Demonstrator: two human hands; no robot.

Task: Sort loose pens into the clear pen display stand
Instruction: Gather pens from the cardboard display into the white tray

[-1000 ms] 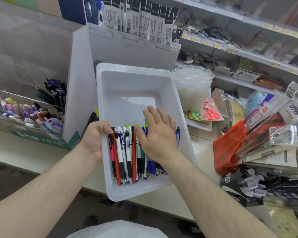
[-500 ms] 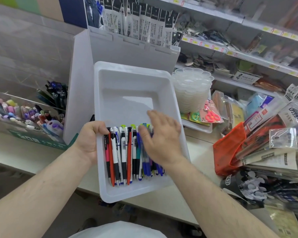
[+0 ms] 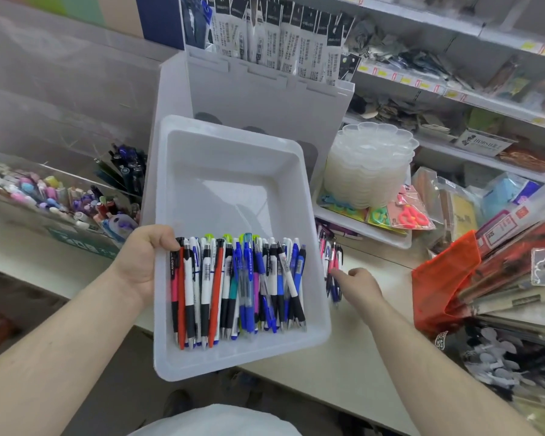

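"AIHAO" on black pen [image 3: 174, 272] – shelf tags, packet print too blurred to read

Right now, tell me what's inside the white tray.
The white tray holds a row of pens lying side by side at its near end; the far half is bare. Lower pens are partly covered by those on top.

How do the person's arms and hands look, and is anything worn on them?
Both forearms are bare up to the frame edge: no sleeves show. The left hand and the right hand carry no gloves, rings, watch or bracelet that can be seen. Fine hair shows on the forearms.
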